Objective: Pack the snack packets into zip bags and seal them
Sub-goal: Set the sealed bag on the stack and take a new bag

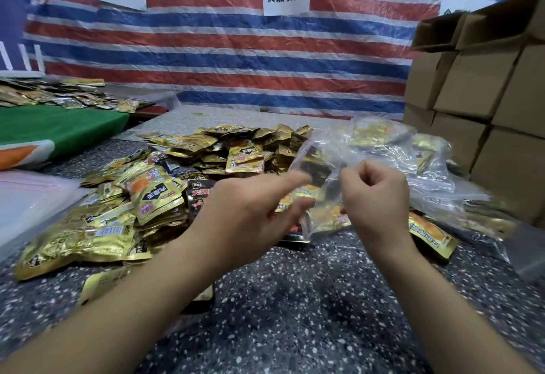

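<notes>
A clear zip bag [320, 167] with gold and black snack packets inside hangs above the speckled table between my hands. My left hand [250, 208] touches its left side, index finger stretched out along the bag and thumb below it. My right hand [376, 196] pinches the bag's right part with curled fingers. A big heap of loose gold snack packets [165, 179] lies to the left and behind. One gold packet [432, 236] lies to the right of my right hand.
Filled clear bags [413, 152] pile up at the right, in front of stacked cardboard boxes [477, 84]. A stack of flat clear bags [32, 196] lies at the left edge. A striped tarp with paper signs forms the back wall. Another table with packets [59, 93] stands far left.
</notes>
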Available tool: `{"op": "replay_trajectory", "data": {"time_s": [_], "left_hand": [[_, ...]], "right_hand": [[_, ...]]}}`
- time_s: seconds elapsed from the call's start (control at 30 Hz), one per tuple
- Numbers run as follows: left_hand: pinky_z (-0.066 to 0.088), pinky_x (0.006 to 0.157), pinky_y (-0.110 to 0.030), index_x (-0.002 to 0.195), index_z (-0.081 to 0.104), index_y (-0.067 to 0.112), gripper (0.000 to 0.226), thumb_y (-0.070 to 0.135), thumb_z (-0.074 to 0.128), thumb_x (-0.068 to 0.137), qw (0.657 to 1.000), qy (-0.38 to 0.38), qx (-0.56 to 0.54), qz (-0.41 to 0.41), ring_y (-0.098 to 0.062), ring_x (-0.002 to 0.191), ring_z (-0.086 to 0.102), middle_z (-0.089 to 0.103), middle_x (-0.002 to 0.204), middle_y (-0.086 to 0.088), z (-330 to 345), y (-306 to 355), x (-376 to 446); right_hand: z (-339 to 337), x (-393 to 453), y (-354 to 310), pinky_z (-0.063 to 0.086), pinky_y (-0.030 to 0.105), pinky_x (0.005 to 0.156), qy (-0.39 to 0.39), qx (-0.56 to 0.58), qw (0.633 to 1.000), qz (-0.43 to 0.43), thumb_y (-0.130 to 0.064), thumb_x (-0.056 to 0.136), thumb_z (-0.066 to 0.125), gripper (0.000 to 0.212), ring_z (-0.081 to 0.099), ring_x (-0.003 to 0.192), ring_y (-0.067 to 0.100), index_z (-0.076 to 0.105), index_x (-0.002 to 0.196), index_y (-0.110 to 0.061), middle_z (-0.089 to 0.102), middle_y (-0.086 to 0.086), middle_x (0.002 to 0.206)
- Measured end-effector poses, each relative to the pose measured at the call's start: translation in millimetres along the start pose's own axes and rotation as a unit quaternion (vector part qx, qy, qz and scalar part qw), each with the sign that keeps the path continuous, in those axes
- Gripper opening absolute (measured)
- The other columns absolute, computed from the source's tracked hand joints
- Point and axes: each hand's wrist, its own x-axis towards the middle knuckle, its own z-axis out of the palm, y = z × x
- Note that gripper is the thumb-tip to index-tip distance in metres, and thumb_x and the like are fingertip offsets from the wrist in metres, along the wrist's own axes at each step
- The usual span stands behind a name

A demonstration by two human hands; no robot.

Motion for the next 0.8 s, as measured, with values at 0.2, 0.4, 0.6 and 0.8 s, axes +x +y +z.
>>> {"op": "replay_trajectory", "data": {"time_s": [0.2,0.4,0.6,0.8], "left_hand": [[0.044,0.057,-0.025,0.094,0.067,0.029,0.043,0.065,0.044,0.089,0.981,-0.184,0.028,-0.056,-0.004,0.066,0.053,0.064,0.078,0.015,3.5,8.5,-4.2],[0.040,0.052,-0.023,0.082,0.057,0.016,0.026,0.028,0.046,0.102,0.953,-0.092,-0.173,-0.232,-0.005,0.059,0.049,0.057,0.067,0.010,8.0,-6.4,-0.5],[0.038,0.044,-0.012,0.054,0.046,0.010,0.056,0.055,0.045,0.087,0.868,0.029,-0.337,-0.365,-0.013,0.040,0.034,0.039,0.046,0.001,-12.2,-27.3,11.7],[0.038,0.063,-0.041,0.051,0.039,0.012,0.054,0.048,0.051,0.089,0.861,-0.006,-0.353,-0.366,-0.011,0.038,0.025,0.031,0.043,0.006,-14.4,-38.0,7.6]], "right_hand": [[2.8,-1.1,0.0,0.049,0.052,0.054,-0.016,0.018,0.999,0.039,-0.025,0.072,0.052,0.036,0.058,0.043,0.026,0.046,0.061,0.009,0.050,0.034,0.058],[-4.4,1.8,-0.4,0.049,0.033,0.050,-0.027,0.104,0.990,0.089,-0.045,0.088,0.047,0.052,0.053,0.041,0.015,0.048,0.053,-0.007,0.049,0.016,0.047],[-16.6,24.3,30.4,0.026,0.036,0.057,0.035,0.014,0.990,0.133,-0.032,0.083,0.045,0.042,0.033,0.059,0.018,0.050,0.079,0.009,0.041,0.007,0.062],[-4.4,16.0,48.3,0.047,0.032,0.066,-0.208,-0.161,0.956,0.133,-0.025,0.095,0.062,0.014,0.061,0.071,0.013,0.063,0.081,-0.023,0.064,-0.006,0.078]]}}
